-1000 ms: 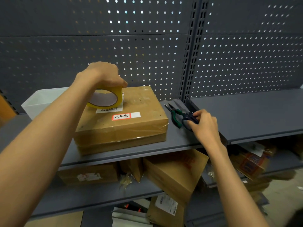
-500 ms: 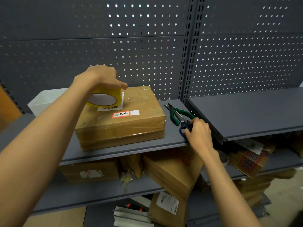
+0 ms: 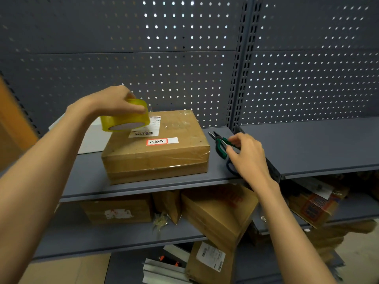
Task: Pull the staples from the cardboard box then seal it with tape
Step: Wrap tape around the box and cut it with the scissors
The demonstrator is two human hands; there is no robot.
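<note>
Yellow tape roll [image 3: 125,118] in left hand [image 3: 110,102], cardboard box [image 3: 158,146]

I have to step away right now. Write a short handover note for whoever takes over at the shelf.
Left hand grips the tape roll, lifted above the box's back left corner.
Right hand is at the green pliers on the shelf right of the box; fingers curled over the handles, grip unclear. Dark-handled scissors lie partly hidden under it.
Done: clear tape already wraps the box's front edge.
Left: staples cannot be made out, so check for any, then finish the taping.
</note>
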